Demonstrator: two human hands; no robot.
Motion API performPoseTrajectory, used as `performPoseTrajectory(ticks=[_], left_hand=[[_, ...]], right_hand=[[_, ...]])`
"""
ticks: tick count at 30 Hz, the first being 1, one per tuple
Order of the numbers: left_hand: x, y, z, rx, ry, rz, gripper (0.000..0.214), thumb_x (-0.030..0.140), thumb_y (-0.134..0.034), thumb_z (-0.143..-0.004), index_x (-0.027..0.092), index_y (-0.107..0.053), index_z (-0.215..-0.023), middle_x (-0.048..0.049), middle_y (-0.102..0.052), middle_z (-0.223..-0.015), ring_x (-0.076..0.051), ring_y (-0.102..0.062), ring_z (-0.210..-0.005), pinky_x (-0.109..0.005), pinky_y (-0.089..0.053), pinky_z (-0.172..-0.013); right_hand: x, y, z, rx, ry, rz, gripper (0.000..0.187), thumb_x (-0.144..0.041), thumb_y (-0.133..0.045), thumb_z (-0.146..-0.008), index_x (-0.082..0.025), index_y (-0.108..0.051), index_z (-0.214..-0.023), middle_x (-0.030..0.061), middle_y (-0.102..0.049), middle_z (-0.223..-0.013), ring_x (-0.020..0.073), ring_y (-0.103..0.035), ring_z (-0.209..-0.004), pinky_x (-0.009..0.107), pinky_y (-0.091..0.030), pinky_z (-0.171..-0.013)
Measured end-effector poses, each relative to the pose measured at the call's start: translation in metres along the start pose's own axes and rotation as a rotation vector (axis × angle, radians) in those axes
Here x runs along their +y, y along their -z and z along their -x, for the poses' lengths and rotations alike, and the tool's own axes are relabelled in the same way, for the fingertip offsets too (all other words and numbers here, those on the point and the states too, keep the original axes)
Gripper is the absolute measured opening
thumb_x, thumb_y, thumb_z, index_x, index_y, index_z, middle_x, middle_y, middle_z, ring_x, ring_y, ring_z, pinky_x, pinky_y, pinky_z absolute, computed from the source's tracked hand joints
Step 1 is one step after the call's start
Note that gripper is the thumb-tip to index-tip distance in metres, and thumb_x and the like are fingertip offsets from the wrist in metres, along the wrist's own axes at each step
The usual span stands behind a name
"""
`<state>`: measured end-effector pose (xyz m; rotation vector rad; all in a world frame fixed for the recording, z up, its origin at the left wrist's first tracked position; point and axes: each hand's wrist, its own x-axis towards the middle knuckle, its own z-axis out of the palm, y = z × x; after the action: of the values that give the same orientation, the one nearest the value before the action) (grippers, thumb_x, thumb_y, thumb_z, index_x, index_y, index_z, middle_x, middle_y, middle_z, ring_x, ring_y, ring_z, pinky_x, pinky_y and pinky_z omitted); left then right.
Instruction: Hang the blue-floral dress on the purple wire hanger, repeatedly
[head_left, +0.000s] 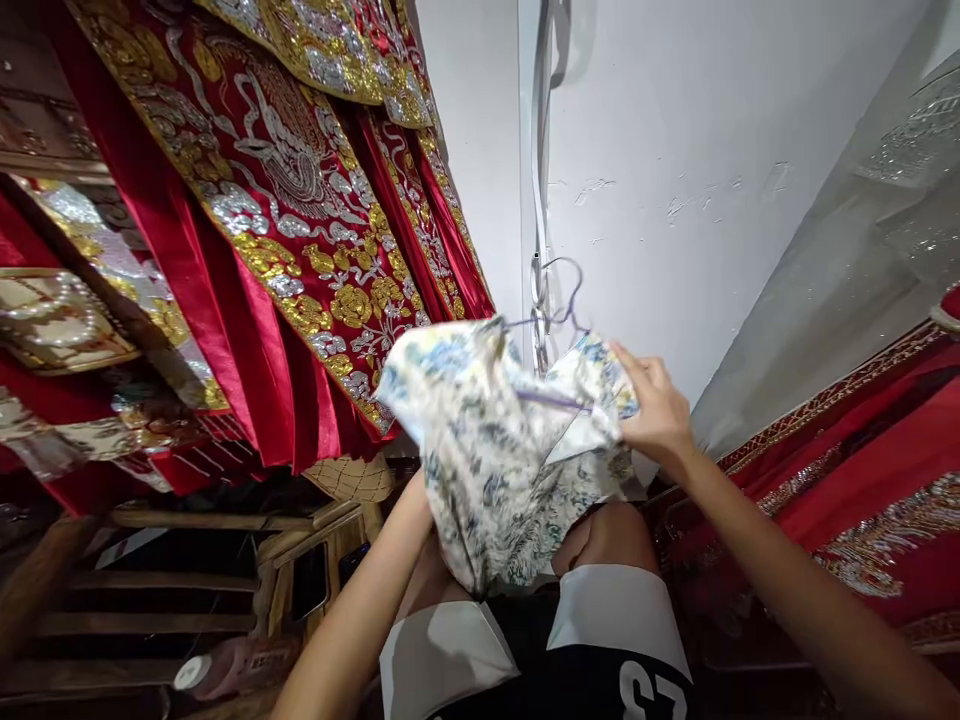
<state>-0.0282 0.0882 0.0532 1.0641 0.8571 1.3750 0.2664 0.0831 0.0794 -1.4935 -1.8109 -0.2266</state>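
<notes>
A cream floral blouse [487,450] with blue and green print hangs in front of me, blurred in places. Its purple wire hanger [574,300] shows at the neck, with the hook rising against the wall and a bar crossing inside the collar. My right hand [660,410] grips the blouse at its right shoulder, thumb and fingers closed on the cloth. My left forearm runs up to the blouse's lower left side. My left hand is hidden behind or inside the fabric, so its fingers do not show.
Red embroidered costumes [292,180] with gold and silver sequins hang at left. More red beaded cloth [892,480] is at right. A white wall [675,130] carries a cable [536,170]. Lower left are a bamboo chair [187,520], a phone [310,580] and a pink bottle [240,665].
</notes>
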Motion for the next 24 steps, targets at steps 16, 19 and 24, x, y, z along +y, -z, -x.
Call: performPoseTrajectory(ticks=[16,19,24], left_hand=[[-0.107,0.000,0.083,0.328,0.149,0.066,0.069,0.043,-0.087,-0.067,0.021,-0.065,-0.128,-0.0127,-0.070,-0.130,-0.031,-0.060,-0.130,-0.045,-0.042,-0.116],[-0.101,-0.007,0.093,0.276,0.180,0.107,0.074,0.042,-0.090,-0.063,0.021,-0.065,-0.130,-0.0128,-0.070,-0.130,-0.031,-0.060,-0.130,-0.044,-0.041,-0.117],[-0.090,-0.016,0.099,0.218,0.181,0.102,0.077,0.044,-0.089,-0.065,0.019,-0.063,-0.132,-0.0145,-0.072,-0.125,-0.032,-0.064,-0.124,-0.045,-0.046,-0.112]], right_hand=[[-0.030,-0.005,0.033,0.112,-0.086,-0.515,0.063,-0.037,-0.066,-0.083,-0.027,-0.054,-0.144,0.0103,-0.051,-0.150,0.0358,-0.044,-0.140,0.053,-0.035,-0.116],[-0.048,-0.032,0.085,0.131,-0.399,-0.840,0.030,-0.048,-0.060,-0.089,-0.024,-0.067,-0.107,0.0102,-0.070,-0.113,0.0291,-0.065,-0.108,0.043,-0.052,-0.093],[-0.077,-0.069,0.129,-0.543,-0.478,-1.088,0.048,-0.062,-0.049,-0.094,-0.024,-0.053,-0.066,0.0008,-0.054,-0.058,0.0190,-0.054,-0.058,0.032,-0.046,-0.062]])
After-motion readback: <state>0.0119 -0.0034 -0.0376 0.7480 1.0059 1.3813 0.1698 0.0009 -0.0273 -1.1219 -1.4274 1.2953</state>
